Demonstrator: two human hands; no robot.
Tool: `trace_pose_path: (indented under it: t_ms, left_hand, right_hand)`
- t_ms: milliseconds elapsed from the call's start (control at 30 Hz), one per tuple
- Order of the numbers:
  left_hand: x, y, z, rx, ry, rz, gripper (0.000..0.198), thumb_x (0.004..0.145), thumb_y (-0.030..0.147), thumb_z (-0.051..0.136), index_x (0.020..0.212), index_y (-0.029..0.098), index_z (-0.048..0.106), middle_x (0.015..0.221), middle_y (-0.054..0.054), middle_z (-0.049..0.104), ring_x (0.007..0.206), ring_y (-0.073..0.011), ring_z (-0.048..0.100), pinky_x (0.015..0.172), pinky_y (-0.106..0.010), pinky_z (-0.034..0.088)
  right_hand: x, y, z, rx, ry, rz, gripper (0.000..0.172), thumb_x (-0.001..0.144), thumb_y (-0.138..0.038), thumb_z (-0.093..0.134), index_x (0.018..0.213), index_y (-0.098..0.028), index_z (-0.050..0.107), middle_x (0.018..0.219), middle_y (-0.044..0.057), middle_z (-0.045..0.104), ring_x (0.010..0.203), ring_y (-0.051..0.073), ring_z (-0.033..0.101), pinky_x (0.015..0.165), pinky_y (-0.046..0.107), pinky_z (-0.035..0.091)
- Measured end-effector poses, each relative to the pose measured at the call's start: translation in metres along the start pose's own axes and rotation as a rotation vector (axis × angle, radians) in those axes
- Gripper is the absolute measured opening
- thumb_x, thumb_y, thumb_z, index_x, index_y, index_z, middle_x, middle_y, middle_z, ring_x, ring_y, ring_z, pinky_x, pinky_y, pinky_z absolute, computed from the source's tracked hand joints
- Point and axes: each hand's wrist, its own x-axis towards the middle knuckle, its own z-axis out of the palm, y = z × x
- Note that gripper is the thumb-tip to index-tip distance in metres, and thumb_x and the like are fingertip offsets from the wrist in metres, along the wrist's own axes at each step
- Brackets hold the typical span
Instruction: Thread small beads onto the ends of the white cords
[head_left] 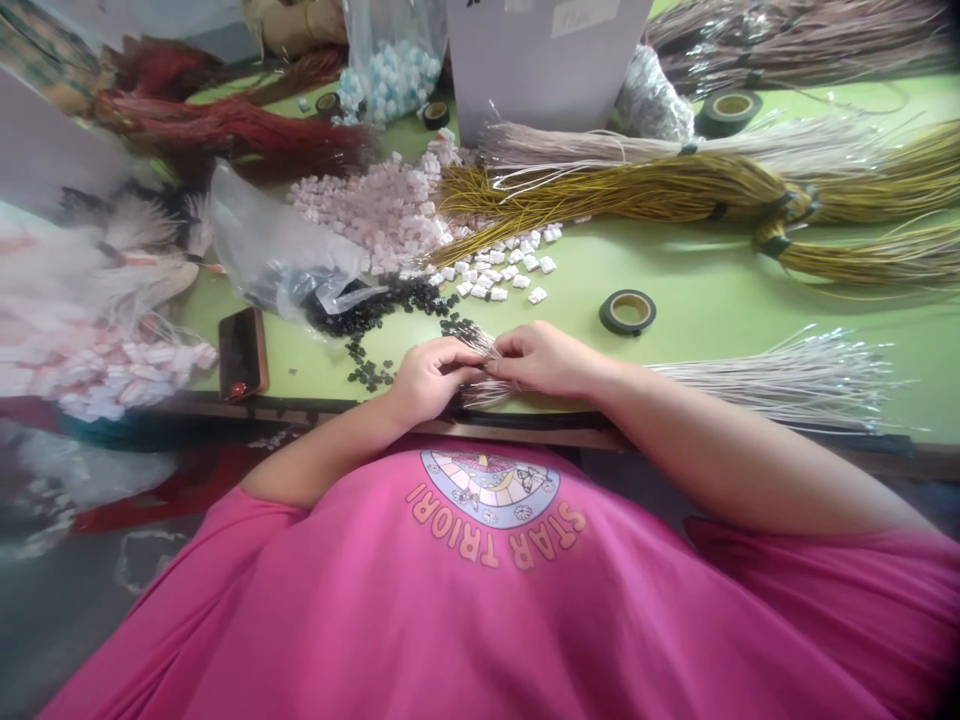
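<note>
My left hand [436, 380] and my right hand [541, 357] meet at the table's front edge, both closed in a pinch with fingertips almost touching. A bundle of white wires [772, 378] lies under my right hand and forearm, its tipped ends fanning out by my fingers. My right fingers close on a white wire; most of it is hidden. What my left thumb and finger grip is too small and covered to make out. Small black connectors [367, 372] lie scattered left of my left hand. White connectors [495, 272] lie in a heap beyond.
A black tape roll [628, 312] lies beyond my right forearm. Yellow wires [637, 190] stretch across the back. A phone [242, 352] and a plastic bag [277, 245] are at left. More white pieces [97, 370] pile at far left; red wires [232, 125] lie behind.
</note>
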Motion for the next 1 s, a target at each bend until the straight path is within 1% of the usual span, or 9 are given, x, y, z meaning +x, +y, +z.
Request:
trace_pose_path:
  t_ms: [100, 267, 533, 633, 733, 833, 900, 933, 1000]
  left_hand:
    - [0.000, 0.001, 0.002, -0.025, -0.014, -0.036, 0.009, 0.069, 0.017, 0.070, 0.078, 0.019, 0.070, 0.081, -0.002, 0.069, 0.076, -0.0142, 0.064, 0.074, -0.029, 0.053]
    - [0.001, -0.001, 0.001, 0.002, -0.068, 0.055, 0.006, 0.074, 0.019, 0.066, 0.079, 0.017, 0.068, 0.082, -0.004, 0.068, 0.077, -0.0146, 0.063, 0.074, -0.030, 0.052]
    - [-0.008, 0.009, -0.010, 0.357, -0.157, 0.283, 0.009, 0.076, 0.021, 0.059, 0.083, 0.016, 0.061, 0.084, -0.006, 0.062, 0.080, -0.0176, 0.057, 0.076, -0.034, 0.048]
    - [-0.011, 0.012, -0.013, 0.383, -0.160, 0.316, 0.010, 0.078, 0.024, 0.058, 0.083, 0.016, 0.061, 0.094, -0.008, 0.059, 0.089, -0.0186, 0.055, 0.081, -0.035, 0.047]
    - [-0.013, 0.010, -0.025, 0.390, -0.174, 0.341, 0.014, 0.080, 0.025, 0.058, 0.091, 0.017, 0.063, 0.106, -0.010, 0.056, 0.100, -0.0190, 0.053, 0.089, -0.036, 0.046]
    - [-0.013, -0.003, -0.051, 0.426, -0.152, 0.288, 0.019, 0.082, 0.024, 0.056, 0.099, 0.018, 0.063, 0.105, -0.008, 0.059, 0.099, -0.0180, 0.055, 0.090, -0.036, 0.046]
    - [-0.014, -0.016, -0.070, 0.518, -0.050, 0.160, 0.016, 0.084, 0.020, 0.052, 0.093, 0.018, 0.065, 0.094, -0.007, 0.063, 0.090, -0.0177, 0.058, 0.086, -0.037, 0.047]
    - [-0.014, -0.023, -0.079, 0.588, -0.049, 0.083, 0.016, 0.083, 0.020, 0.052, 0.091, 0.018, 0.066, 0.091, -0.007, 0.064, 0.085, -0.0182, 0.058, 0.083, -0.037, 0.047]
    - [-0.015, -0.035, -0.091, 0.659, -0.117, 0.002, 0.017, 0.082, 0.021, 0.053, 0.089, 0.020, 0.068, 0.089, -0.006, 0.064, 0.082, -0.0186, 0.058, 0.079, -0.036, 0.048]
  right_hand:
    - [0.000, 0.000, 0.002, -0.036, 0.019, -0.015, 0.026, 0.076, -0.035, 0.050, 0.058, -0.016, 0.050, 0.052, -0.004, 0.044, 0.053, 0.008, 0.037, 0.052, 0.024, 0.028]
    - [0.000, 0.000, 0.005, -0.092, 0.062, -0.027, 0.026, 0.076, -0.033, 0.049, 0.056, -0.017, 0.044, 0.052, -0.004, 0.041, 0.053, 0.008, 0.036, 0.052, 0.024, 0.027]
    - [-0.002, -0.001, 0.002, -0.120, 0.027, -0.062, 0.031, 0.076, -0.037, 0.050, 0.054, -0.017, 0.042, 0.052, -0.005, 0.038, 0.053, 0.008, 0.034, 0.052, 0.024, 0.026]
    - [-0.003, 0.000, 0.000, -0.055, 0.045, -0.071, 0.027, 0.076, -0.038, 0.052, 0.059, -0.017, 0.052, 0.053, -0.004, 0.044, 0.053, 0.008, 0.038, 0.052, 0.024, 0.030]
    - [-0.004, 0.003, -0.005, 0.070, 0.055, -0.032, 0.022, 0.073, -0.037, 0.056, 0.073, -0.016, 0.064, 0.061, -0.001, 0.056, 0.055, 0.010, 0.046, 0.054, 0.024, 0.036]
    - [-0.004, 0.006, -0.008, 0.179, -0.037, 0.037, 0.025, 0.070, -0.036, 0.060, 0.083, -0.017, 0.069, 0.067, 0.001, 0.063, 0.056, 0.011, 0.051, 0.054, 0.025, 0.039]
    - [-0.004, 0.007, -0.008, 0.220, -0.057, 0.076, 0.025, 0.068, -0.033, 0.062, 0.087, -0.017, 0.070, 0.065, 0.001, 0.063, 0.053, 0.010, 0.051, 0.051, 0.025, 0.039]
    - [-0.004, 0.007, -0.008, 0.238, -0.054, 0.094, 0.025, 0.068, -0.032, 0.062, 0.087, -0.017, 0.069, 0.063, 0.001, 0.063, 0.050, 0.010, 0.050, 0.049, 0.025, 0.038]
    - [-0.003, 0.007, -0.006, 0.265, -0.043, 0.120, 0.021, 0.067, -0.029, 0.061, 0.083, -0.016, 0.068, 0.059, 0.001, 0.061, 0.047, 0.009, 0.048, 0.046, 0.025, 0.036]
